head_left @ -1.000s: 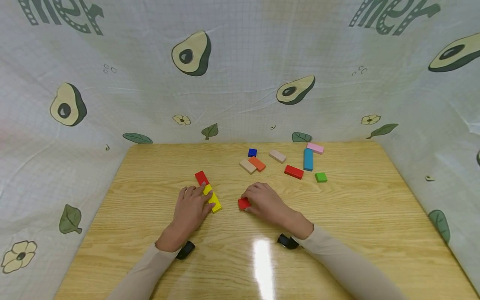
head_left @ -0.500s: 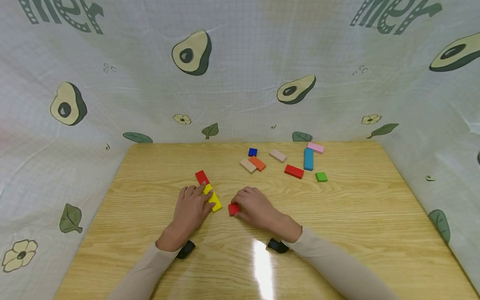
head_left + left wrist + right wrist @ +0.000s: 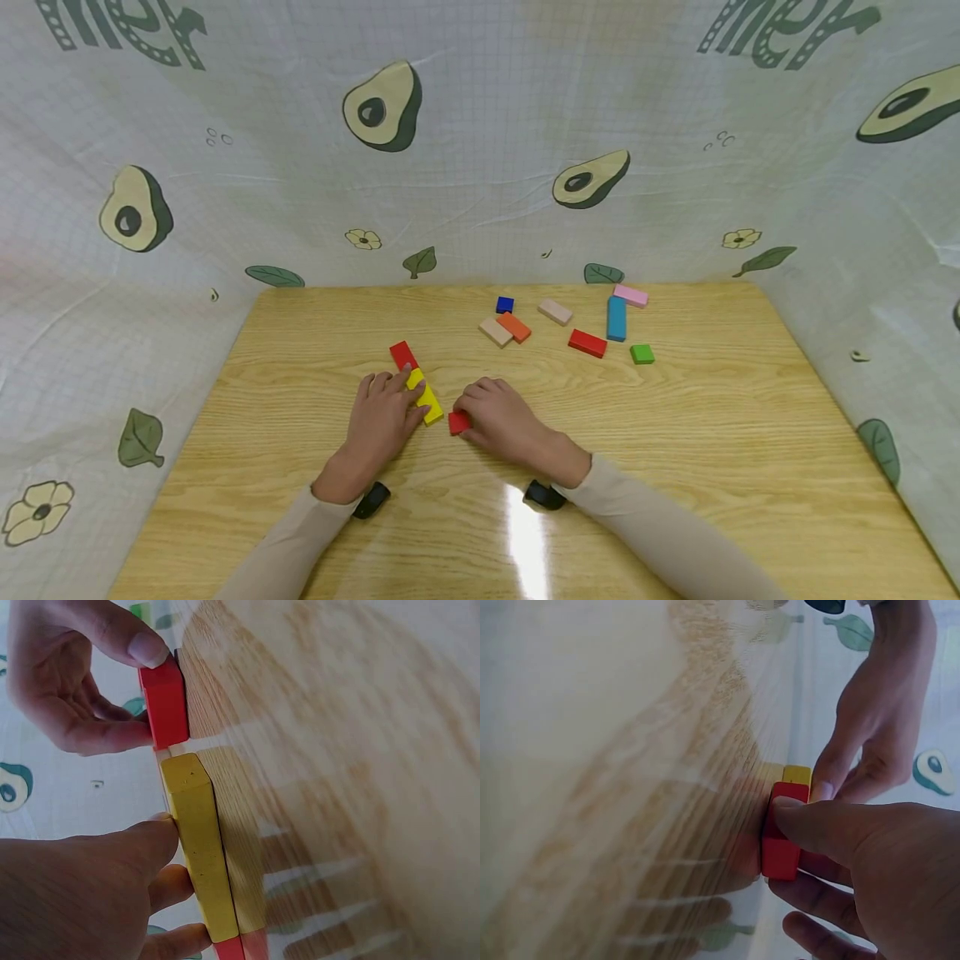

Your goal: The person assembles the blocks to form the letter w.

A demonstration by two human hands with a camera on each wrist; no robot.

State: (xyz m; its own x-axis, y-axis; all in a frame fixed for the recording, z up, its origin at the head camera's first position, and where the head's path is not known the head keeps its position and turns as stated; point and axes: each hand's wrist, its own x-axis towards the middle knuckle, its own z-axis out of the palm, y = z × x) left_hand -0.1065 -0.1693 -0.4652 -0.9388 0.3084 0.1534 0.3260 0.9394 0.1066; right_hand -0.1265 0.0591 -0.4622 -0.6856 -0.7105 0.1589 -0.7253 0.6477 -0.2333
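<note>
A yellow block [image 3: 425, 397] lies lengthwise on the table, and the end of a red block [image 3: 403, 355] meets its far end. My left hand [image 3: 381, 412] touches the yellow block with thumb and fingertips along its left side, without wrapping round it. To the right, my right hand [image 3: 501, 421] pinches another red block [image 3: 459, 422] between thumb and fingers, partly covering it. In the left wrist view a small gap separates this held red block [image 3: 165, 705] from the near end of the yellow block [image 3: 199, 840].
Farther back lie a dark blue block [image 3: 506, 305], an orange block [image 3: 514, 327] against a beige block [image 3: 496, 332], and another beige block [image 3: 555, 312]. Right of them are a red block [image 3: 587, 343], a blue block [image 3: 617, 319], a pink block [image 3: 631, 296] and a green block [image 3: 642, 354].
My right hand has slid the pinched red block leftward and slightly nearer to me, close to the yellow block's near end. The left hand has stayed in place.
</note>
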